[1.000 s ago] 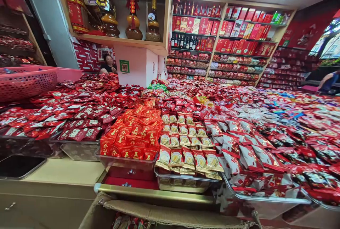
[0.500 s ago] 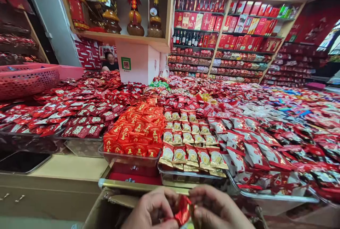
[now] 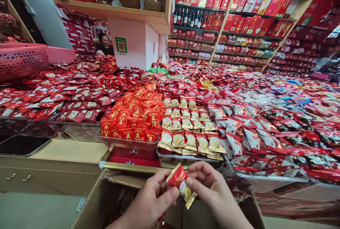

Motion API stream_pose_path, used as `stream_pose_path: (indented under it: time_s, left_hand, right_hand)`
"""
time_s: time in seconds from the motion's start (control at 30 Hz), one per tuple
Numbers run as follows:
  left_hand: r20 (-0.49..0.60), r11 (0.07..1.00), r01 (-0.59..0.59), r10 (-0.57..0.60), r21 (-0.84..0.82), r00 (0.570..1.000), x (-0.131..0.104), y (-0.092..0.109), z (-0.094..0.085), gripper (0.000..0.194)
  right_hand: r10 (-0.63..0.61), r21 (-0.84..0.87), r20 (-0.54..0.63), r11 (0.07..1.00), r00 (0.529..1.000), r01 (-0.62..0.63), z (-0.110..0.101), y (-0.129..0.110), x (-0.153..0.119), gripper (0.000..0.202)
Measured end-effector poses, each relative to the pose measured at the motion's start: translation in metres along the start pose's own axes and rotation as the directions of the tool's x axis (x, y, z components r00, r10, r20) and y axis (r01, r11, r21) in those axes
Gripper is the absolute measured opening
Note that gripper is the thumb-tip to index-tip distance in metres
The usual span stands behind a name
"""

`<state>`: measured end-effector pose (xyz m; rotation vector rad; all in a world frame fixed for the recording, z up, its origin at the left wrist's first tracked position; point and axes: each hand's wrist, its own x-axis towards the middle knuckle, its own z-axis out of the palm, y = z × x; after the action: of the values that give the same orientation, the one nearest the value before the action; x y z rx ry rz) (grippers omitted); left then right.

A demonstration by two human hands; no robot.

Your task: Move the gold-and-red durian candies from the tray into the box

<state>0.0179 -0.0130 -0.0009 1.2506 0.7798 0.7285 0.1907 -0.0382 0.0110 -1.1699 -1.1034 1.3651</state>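
Observation:
A small red and gold candy packet (image 3: 178,178) with a round picture on its front is pinched between my two hands. My left hand (image 3: 152,195) grips its left side, thumb in front. From the right, my right hand (image 3: 209,186) has its thumb on the packet's face, fingers behind. Both hands are above an open cardboard box (image 3: 89,195), whose inside is dark and partly hidden by my arms. Just beyond the box stands a clear tray (image 3: 183,158) with rows of similar packets (image 3: 190,138).
Orange-red packets (image 3: 138,115) fill the tray to the left; white and red packets (image 3: 256,140) lie to the right. A dark tablet-like slab (image 3: 23,145) rests on the counter (image 3: 77,151). A pink basket (image 3: 22,62) stands at far left. A person (image 3: 104,44) is behind the heaps.
The camera view has tilted down, showing more of the box. My hands have raised the packet and turned it, so its printed front shows more fully.

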Motion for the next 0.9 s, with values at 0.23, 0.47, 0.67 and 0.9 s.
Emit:
stream_pose_path:
  time_s: [0.23,0.47,0.67,0.9]
  left_hand:
    - [-0.127,0.998,-0.017,0.008,-0.067,0.992,-0.001,0.001,-0.004,0.027]
    - [-0.292,0.99,-0.069,0.031,-0.121,0.956,-0.001,0.005,-0.013,0.03]
    - [-0.335,0.991,-0.073,0.03,-0.117,0.942,0.006,-0.005,-0.027,0.03]
    - [-0.222,1.0,-0.004,0.011,0.03,0.975,0.003,-0.008,-0.027,0.039]
  right_hand:
    - [-0.142,-0.349,0.138,0.919,0.98,0.183,0.005,0.014,-0.003,0.018]
    - [-0.28,-0.652,0.177,0.685,0.944,0.325,-0.007,-0.038,0.006,0.012]
    - [-0.413,-0.947,-0.219,0.307,0.884,-0.092,-0.059,-0.149,0.12,0.007]
    - [-0.208,-0.923,-0.373,0.186,0.904,-0.338,-0.089,-0.149,0.211,0.016]
